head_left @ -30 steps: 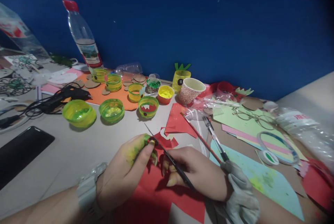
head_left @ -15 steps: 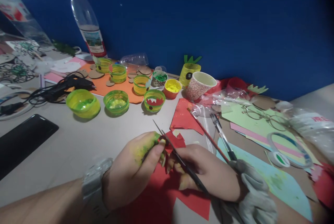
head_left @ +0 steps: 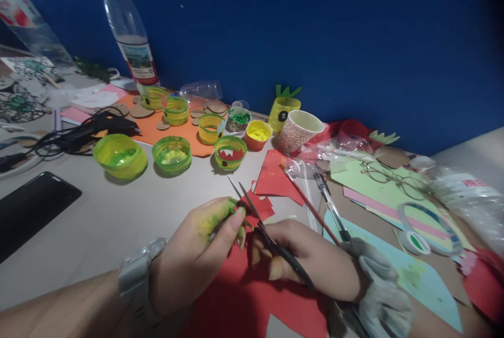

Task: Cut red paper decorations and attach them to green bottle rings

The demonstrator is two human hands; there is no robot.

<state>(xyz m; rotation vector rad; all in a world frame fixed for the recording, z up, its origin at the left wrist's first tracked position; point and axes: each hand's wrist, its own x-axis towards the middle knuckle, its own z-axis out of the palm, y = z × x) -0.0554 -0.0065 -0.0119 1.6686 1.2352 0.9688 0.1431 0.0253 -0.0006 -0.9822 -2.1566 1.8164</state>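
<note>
My left hand (head_left: 208,249), stained yellow and green, pinches a small piece of red paper (head_left: 241,205) between thumb and fingers. In my right hand (head_left: 303,249) are black-handled scissors (head_left: 289,260), their blades parted close to that paper. Torn-looking red scraps (head_left: 262,207) lie just behind the blades. Beneath both hands spreads a larger red sheet (head_left: 232,296). A green-yellow painted cup (head_left: 230,158) with a red mouth and white teeth stands beyond my left hand. The fingers hide much of the small paper.
More painted bowls (head_left: 120,162) stand to the left, near a glue gun (head_left: 94,124) and a black phone (head_left: 35,212). Yellow paint fills a small cup (head_left: 258,136) behind. Paintbrushes (head_left: 333,204), coloured paper (head_left: 346,172), glasses (head_left: 394,178) and tape (head_left: 415,242) lie right. A bottle (head_left: 134,49) stands at the back.
The scissor blades have opened wider and come away from the red paper. Both hands have shifted slightly, and the whole view has drifted a little.
</note>
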